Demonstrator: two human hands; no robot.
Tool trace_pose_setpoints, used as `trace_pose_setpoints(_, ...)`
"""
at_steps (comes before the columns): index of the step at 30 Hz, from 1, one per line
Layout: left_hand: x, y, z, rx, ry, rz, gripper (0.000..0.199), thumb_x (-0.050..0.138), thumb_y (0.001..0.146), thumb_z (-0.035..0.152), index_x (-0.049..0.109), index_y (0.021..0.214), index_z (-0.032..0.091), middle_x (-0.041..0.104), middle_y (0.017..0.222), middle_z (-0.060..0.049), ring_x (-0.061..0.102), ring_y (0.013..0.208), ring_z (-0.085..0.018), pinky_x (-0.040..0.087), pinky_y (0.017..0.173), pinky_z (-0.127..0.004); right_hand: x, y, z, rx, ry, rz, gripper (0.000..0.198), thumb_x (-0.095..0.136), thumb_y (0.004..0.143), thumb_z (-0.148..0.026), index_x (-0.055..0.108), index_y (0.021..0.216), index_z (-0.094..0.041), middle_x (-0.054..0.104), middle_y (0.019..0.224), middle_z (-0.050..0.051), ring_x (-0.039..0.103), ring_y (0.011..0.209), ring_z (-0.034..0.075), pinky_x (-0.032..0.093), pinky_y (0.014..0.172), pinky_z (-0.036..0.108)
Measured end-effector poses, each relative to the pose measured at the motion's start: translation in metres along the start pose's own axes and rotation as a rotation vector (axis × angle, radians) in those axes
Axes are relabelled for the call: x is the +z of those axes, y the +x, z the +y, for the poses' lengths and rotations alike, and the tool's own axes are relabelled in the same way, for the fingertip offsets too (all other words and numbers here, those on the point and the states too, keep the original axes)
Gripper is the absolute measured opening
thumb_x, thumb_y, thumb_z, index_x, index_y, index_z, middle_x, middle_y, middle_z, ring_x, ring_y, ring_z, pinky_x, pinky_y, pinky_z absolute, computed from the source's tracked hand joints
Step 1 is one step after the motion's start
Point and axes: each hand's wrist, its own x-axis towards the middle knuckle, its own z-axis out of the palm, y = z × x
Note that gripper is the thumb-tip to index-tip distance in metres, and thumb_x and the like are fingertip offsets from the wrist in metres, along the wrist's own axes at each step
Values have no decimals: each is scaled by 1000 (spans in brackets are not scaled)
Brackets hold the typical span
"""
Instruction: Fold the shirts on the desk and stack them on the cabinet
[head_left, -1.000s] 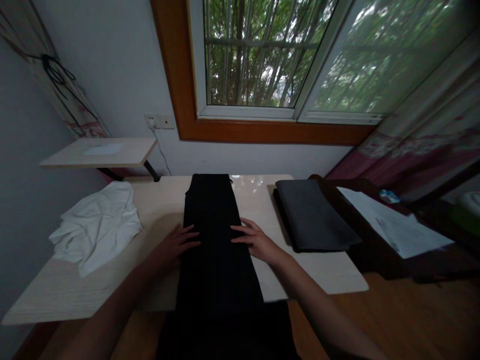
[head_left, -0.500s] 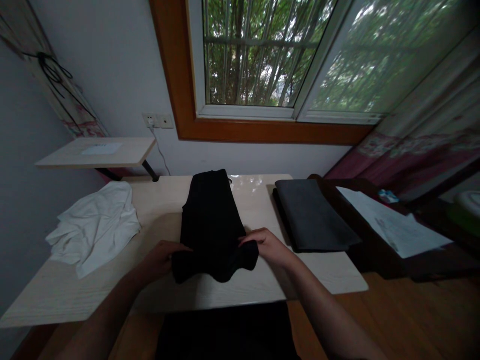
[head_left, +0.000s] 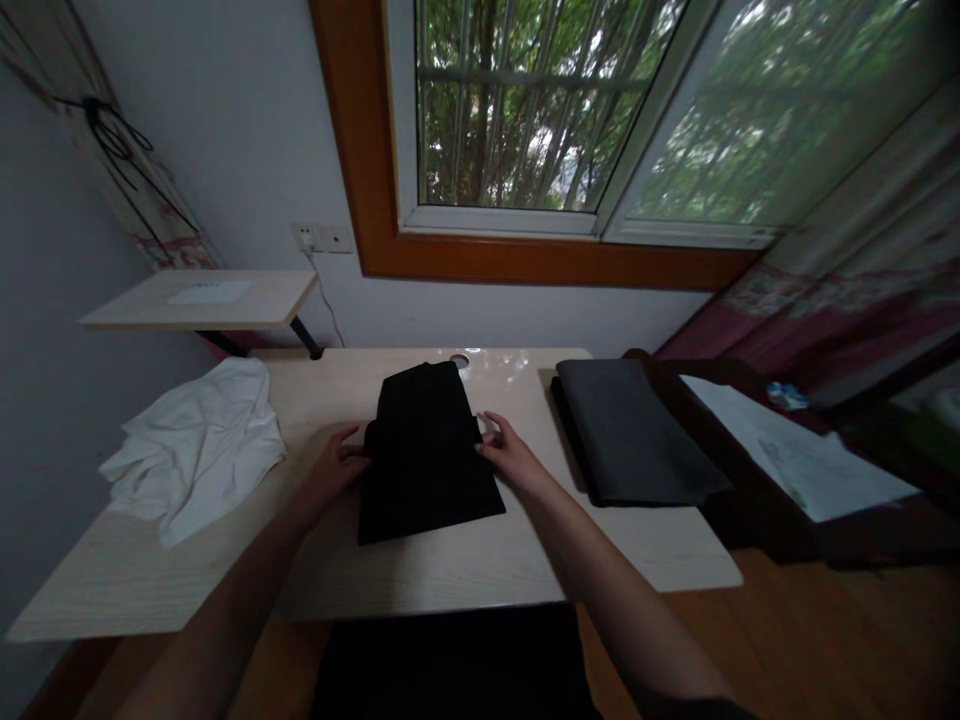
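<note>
A black garment point(head_left: 431, 490) lies folded on the pale table point(head_left: 420, 590), its near part turned up over the far part so that a raised fold runs across it. At the left end of that fold, my left hand point(head_left: 334, 470) pinches the cloth between thumb and fingers. My right hand point(head_left: 514, 455) grips the opposite end of the fold, with its index finger lifted a little. The garment's exact kind cannot be made out in the dark cloth.
A crumpled white cloth point(head_left: 199, 445) is on the table's left side, below a small raised shelf point(head_left: 202, 300) bearing a paper. Folded dark grey cloth point(head_left: 637, 430) sits at the right. Beyond it, a paper sheet point(head_left: 795, 450) rests on dark furniture. A window is behind.
Both hands have moved away from me, carrying the garment's near edge up and over its far part. The garment is now shorter, with a straight near edge.
</note>
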Motion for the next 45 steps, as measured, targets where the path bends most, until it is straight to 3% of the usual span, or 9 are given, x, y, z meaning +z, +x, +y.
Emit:
trace_pose_setpoints(6, -5, -12, -8, 60, 141, -114, 92, 75, 73, 33, 31, 153, 22, 61, 122, -13, 70, 101, -27, 57, 84, -43, -14, -19, -13, -40, -306, -163, 86, 74, 72, -21, 38, 150, -25, 60, 80, -6, 62, 75, 15, 50, 74, 30)
trace_pose_setpoints(11, -6, -35, 6, 39, 199, -392, 99, 74, 77, 29, 19, 159, 27, 65, 109, -7, 69, 96, -24, 55, 83, -39, -20, -42, -32, 149, -277, -409, 105, 77, 69, -17, 24, 159, -30, 59, 77, -7, 59, 63, 13, 47, 58, 24)
trace_pose_setpoints(14, -6, -40, 11, 44, 305, -362, 103, 73, 79, 33, 12, 161, 25, 66, 93, -3, 68, 80, -22, 53, 75, -36, -22, -51, -37, 179, -326, -482, 109, 74, 72, -15, 16, 161, -36, 59, 78, -7, 57, 60, 12, 46, 56, 23)
trace_pose_setpoints(17, -4, -29, 8, 189, 505, -181, 95, 69, 79, 30, 21, 161, 24, 63, 97, -4, 64, 78, -20, 53, 78, -39, -22, -49, -39, 15, -516, -413, 96, 67, 72, -6, 33, 157, -36, 58, 79, -6, 56, 65, 13, 46, 63, 25)
trace_pose_setpoints(22, 1, 6, 2, 558, 726, -106, 60, 59, 70, 10, 69, 126, 29, 59, 125, -9, 56, 117, -28, 42, 106, -51, -16, -31, -36, -294, -686, -302, 55, 63, 73, -1, 74, 119, -28, 56, 97, 3, 57, 88, 18, 49, 82, 32)
trace_pose_setpoints(27, 5, 31, 2, 423, 611, -161, 27, 54, 83, 25, 75, 101, 22, 72, 107, -7, 64, 105, -27, 47, 98, -44, -9, -4, -25, -423, -474, -122, 10, 71, 82, -22, 77, 89, -22, 56, 99, 5, 57, 98, 21, 48, 90, 36)
trace_pose_setpoints(34, 9, 50, -6, 154, 474, 242, 46, 56, 85, 46, 62, 120, 17, 72, 94, -8, 69, 88, -26, 52, 82, -38, 2, 27, -10, -249, -388, 244, 24, 62, 88, -43, 70, 94, -21, 63, 87, 2, 60, 81, 19, 48, 79, 32)
trace_pose_setpoints(39, 16, 42, -12, 199, 424, 186, 81, 67, 80, 46, 35, 149, 17, 71, 97, -7, 70, 87, -25, 53, 86, -42, 4, 21, -10, -198, -525, 193, 55, 64, 86, -37, 52, 138, -24, 65, 86, 0, 63, 77, 19, 48, 75, 31)
trace_pose_setpoints(45, 26, 21, -8, 213, 485, 111, 87, 67, 82, 37, 25, 156, 23, 69, 108, -9, 71, 96, -28, 52, 90, -45, -1, 3, -18, -196, -570, 80, 54, 61, 87, -31, 51, 140, -26, 65, 83, -1, 63, 74, 18, 47, 72, 29)
